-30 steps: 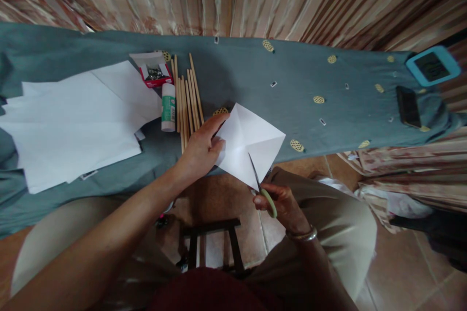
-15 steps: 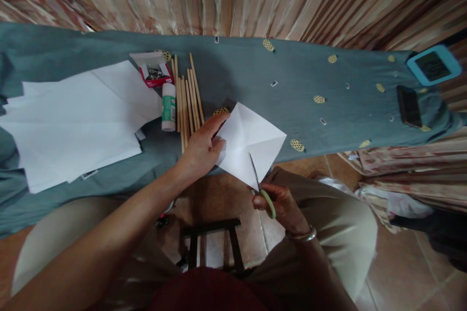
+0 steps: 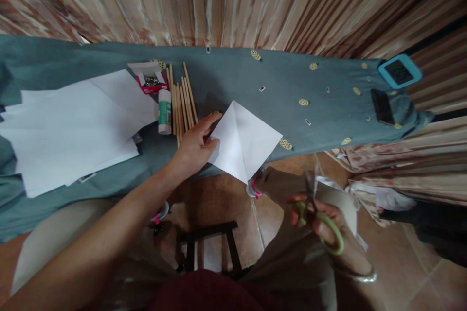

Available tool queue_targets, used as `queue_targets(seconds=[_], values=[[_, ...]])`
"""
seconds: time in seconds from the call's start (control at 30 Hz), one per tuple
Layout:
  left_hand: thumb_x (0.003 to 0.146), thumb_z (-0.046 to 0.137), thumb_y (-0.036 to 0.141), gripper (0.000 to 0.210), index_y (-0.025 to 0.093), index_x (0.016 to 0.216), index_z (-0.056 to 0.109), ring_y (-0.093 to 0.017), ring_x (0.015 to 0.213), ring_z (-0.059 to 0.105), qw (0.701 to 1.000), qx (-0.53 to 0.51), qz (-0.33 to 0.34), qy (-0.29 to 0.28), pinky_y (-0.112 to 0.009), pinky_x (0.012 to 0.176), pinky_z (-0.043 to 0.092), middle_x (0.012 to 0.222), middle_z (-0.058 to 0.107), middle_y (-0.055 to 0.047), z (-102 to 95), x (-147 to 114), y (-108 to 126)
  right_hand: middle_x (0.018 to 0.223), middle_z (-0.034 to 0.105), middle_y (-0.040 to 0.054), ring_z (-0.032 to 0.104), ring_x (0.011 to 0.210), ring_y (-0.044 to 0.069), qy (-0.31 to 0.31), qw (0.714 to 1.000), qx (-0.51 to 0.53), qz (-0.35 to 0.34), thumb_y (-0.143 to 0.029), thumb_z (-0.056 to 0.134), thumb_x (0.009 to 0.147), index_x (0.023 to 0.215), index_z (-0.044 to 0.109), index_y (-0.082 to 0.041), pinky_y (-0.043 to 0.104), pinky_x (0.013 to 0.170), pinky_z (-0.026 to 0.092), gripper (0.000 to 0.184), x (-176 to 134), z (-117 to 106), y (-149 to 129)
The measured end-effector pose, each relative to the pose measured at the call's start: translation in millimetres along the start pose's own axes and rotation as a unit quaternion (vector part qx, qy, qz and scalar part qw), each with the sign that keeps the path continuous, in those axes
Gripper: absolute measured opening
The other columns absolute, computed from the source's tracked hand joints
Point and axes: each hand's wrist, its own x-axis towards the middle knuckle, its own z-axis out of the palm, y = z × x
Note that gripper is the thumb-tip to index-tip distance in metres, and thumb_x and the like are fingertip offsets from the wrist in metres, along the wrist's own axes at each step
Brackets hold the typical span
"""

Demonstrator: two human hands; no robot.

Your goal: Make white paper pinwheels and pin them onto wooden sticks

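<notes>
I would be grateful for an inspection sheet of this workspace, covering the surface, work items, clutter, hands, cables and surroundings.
Surface: blue-green cloth with yellow pineapple-like prints, wrinkled at the left.
Work items: creased square white paper; metal scissors with pale green handles, blurred, apart from the paper.
Clutter: pile of large white sheets, open red-and-white box, green-and-white cylindrical tube, slim pale wooden sticks, blue-framed screen device, black rectangular phone-like object.
Hands: left hand holds the paper's left side; right hand grips the scissors.
Cables: nothing seen.
Surroundings: beige striped curtain, brown tiled floor, black stool-like frame.
</notes>
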Motion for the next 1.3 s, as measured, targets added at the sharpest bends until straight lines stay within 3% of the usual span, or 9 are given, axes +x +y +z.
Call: queue_targets(seconds=[0.1,0.17,0.33,0.47,0.6,0.73,0.93,1.17,1.3], values=[[0.069,0.058,0.015,0.068,0.018,0.137,0.048,-0.025,0.096,0.067,0.998,-0.034,-0.039,-0.027,-0.041,0.084,0.055,0.118,0.067,-0.009,-1.5,2.2,2.6,0.082,0.072,0.005,0.067,0.072,0.021,0.263,0.941,-0.198,-0.076,-0.05,0.073,0.073,0.104,0.068,-0.021,0.033,0.069,0.052,0.042,28.3,-11.5,-21.9],[0.066,0.061,0.016,0.069,0.017,0.134,0.051,-0.026,0.1,0.066,0.998,-0.041,-0.034,-0.032,-0.041,0.086,0.054,0.124,0.064,-0.01,-1.9,3.7,2.7,0.089,0.073,0.0061,0.068,0.078,0.022,0.302,0.899,-0.292,-0.125,-0.05,0.072,0.073,0.112,0.065,-0.021,0.035,0.075,0.052,0.048,57.2,-12.1,-38.2],[0.06,0.067,0.02,0.067,0.015,0.126,0.057,-0.027,0.102,0.065,0.995,-0.082,-0.036,-0.052,-0.04,0.087,0.052,0.125,0.064,-0.011,-3.9,5.3,3.0,0.082,0.073,0.0056,0.063,0.067,0.016,0.135,0.924,-0.305,-0.187,-0.049,0.074,0.071,0.107,0.066,-0.016,0.028,0.065,0.049,0.05,122.8,0.5,-63.3],[0.058,0.074,0.022,0.071,0.017,0.126,0.056,-0.026,0.097,0.067,0.99,-0.13,-0.058,-0.025,-0.038,0.081,0.054,0.126,0.063,-0.012,-11.3,4.6,12.7,0.057,0.059,-0.0037,0.047,0.049,0.008,0.044,0.974,-0.165,-0.152,-0.048,0.078,0.063,0.092,0.068,-0.014,0.022,0.048,0.038,0.045,144.3,14.1,-64.6],[0.062,0.075,0.029,0.066,0.019,0.125,0.057,-0.026,0.105,0.065,0.973,-0.218,-0.05,0.053,-0.039,0.085,0.053,0.125,0.064,-0.011,-19.4,4.1,30.3,0.052,0.049,-0.0086,0.037,0.043,0.005,0.082,0.99,-0.004,-0.114,-0.046,0.08,0.056,0.084,0.064,-0.017,0.02,0.042,0.032,0.043,149.7,27.7,-65.2],[0.068,0.072,0.042,0.052,0.019,0.113,0.063,-0.026,0.102,0.066,0.956,-0.288,-0.06,0.023,-0.037,0.084,0.054,0.111,0.071,-0.009,-15.2,0.5,37.8,0.058,0.05,-0.0077,0.04,0.046,0.006,0.189,0.97,0.086,-0.124,-0.047,0.079,0.054,0.081,0.061,-0.019,0.02,0.043,0.033,0.043,157.9,42.5,-62.2],[0.045,0.087,0.036,0.04,0.014,0.076,0.073,-0.021,0.069,0.067,0.953,-0.246,-0.159,0.078,-0.032,0.068,0.052,0.077,0.075,-0.006,3.8,-6.6,22.9,0.053,0.047,-0.0091,0.038,0.042,0.006,0.21,0.964,0.131,-0.102,-0.049,0.079,0.052,0.081,0.058,-0.019,0.021,0.04,0.032,0.047,166.4,58.2,-58.8],[0.048,0.086,0.035,0.035,0.015,0.074,0.075,-0.017,0.061,0.064,0.955,-0.214,-0.134,0.157,-0.028,0.062,0.048,0.071,0.075,-0.004,-13.5,-4.0,22.3,0.052,0.045,-0.0088,0.035,0.045,0.006,0.131,0.982,0.102,-0.089,-0.048,0.083,0.054,0.085,0.065,-0.018,0.021,0.043,0.031,0.046,154.3,56.9,-47.1],[0.054,0.084,0.032,0.029,0.014,0.076,0.076,-0.015,0.06,0.062,0.963,-0.156,-0.086,0.204,-0.025,0.061,0.048,0.069,0.073,-0.001,-31.5,0.1,24.6,0.064,0.061,-0.0022,0.051,0.055,0.01,0.041,0.992,0.092,-0.078,-0.053,0.079,0.062,0.093,0.068,-0.018,0.023,0.052,0.042,0.048,145.6,49.0,-38.6]])
